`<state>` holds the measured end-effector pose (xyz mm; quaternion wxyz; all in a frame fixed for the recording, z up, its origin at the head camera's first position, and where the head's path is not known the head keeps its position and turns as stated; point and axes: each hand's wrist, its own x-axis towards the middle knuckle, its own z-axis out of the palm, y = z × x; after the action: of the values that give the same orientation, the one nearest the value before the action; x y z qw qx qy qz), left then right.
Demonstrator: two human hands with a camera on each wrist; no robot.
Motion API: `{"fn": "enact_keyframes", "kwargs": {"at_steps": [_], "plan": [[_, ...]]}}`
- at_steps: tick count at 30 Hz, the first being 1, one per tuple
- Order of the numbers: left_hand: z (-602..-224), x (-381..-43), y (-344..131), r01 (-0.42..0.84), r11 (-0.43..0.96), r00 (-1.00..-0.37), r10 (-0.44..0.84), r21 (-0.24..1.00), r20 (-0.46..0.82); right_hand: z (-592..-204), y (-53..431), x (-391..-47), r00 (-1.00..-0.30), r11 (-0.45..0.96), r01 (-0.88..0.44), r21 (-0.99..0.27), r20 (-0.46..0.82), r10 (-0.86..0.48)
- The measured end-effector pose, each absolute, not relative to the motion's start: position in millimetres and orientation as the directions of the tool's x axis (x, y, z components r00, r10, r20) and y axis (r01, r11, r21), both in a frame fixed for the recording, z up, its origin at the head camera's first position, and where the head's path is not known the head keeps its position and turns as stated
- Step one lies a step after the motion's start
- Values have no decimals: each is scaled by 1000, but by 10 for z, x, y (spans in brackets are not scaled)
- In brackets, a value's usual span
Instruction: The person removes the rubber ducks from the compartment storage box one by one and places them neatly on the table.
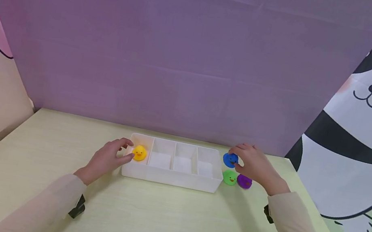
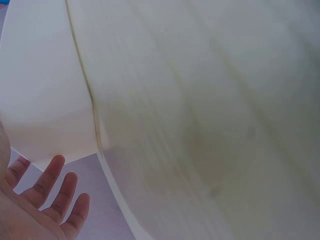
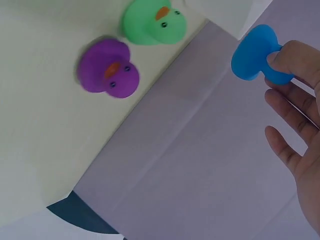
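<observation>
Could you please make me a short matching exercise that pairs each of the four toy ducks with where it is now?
Ducks:
1. yellow duck
2. blue duck
3. green duck
4. purple duck

Places:
A. on the table, to the right of the green duck
B. held in the right hand
C. at the leftmost compartment of the white tray
D. on the table, between the tray and the purple duck

Pairs: 1-C, 2-B, 3-D, 4-A

The left hand has its fingers spread near the white box.
</observation>
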<state>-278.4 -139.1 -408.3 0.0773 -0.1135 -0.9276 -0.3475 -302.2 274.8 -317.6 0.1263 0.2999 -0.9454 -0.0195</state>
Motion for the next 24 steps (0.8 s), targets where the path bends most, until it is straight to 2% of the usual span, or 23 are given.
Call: {"fn": "enact_keyframes", "kwargs": {"at_steps": [24], "plan": [[-4094, -2797, -1391, 259, 731, -964, 154, 631, 217, -3308, 3458, -2953, -825, 856, -502, 123, 228, -517]]}}
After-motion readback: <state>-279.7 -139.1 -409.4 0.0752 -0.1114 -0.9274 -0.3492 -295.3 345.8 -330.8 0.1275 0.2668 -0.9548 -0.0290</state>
